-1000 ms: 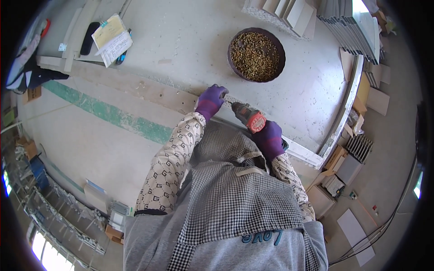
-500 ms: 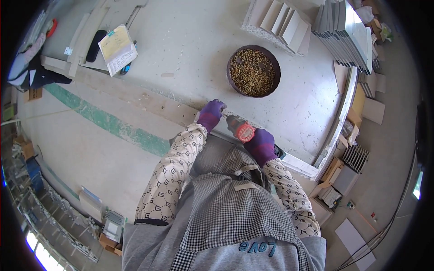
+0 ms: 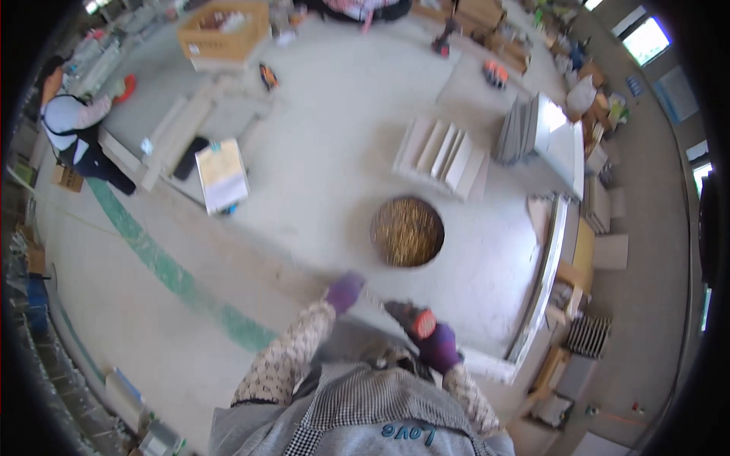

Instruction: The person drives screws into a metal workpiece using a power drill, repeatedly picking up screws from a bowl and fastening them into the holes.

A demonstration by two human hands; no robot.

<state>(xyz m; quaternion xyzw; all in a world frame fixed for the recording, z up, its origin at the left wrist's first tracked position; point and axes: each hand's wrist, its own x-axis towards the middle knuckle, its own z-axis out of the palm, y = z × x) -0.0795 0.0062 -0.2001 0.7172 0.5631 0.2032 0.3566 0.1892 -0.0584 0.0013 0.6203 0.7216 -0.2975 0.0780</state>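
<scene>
My right hand [image 3: 439, 348], in a purple glove, is wrapped round a black cordless drill [image 3: 401, 310] with a red collar. The drill points left, toward my other hand, over the table's near edge. My left hand [image 3: 346, 292], also gloved in purple, is closed at that edge; motion blur hides what its fingers hold, if anything. Between the hands and slightly farther away stands a round dark bowl [image 3: 375, 235] of small brass-coloured screws [image 3: 409, 232].
Grey-white panels stand stacked [image 3: 536, 148], with pale strips [image 3: 441, 152] beside them. A clipboard with paper [image 3: 223, 176] lies left. Farther off are a cardboard box [image 3: 220, 34] and another drill [image 3: 444, 39]. A person [image 3: 72, 125] works at far left.
The view has tilted up, so the bowl, panels and hands sit lower and more of the far table shows. The drill stays in my right hand, its tip still near my left.
</scene>
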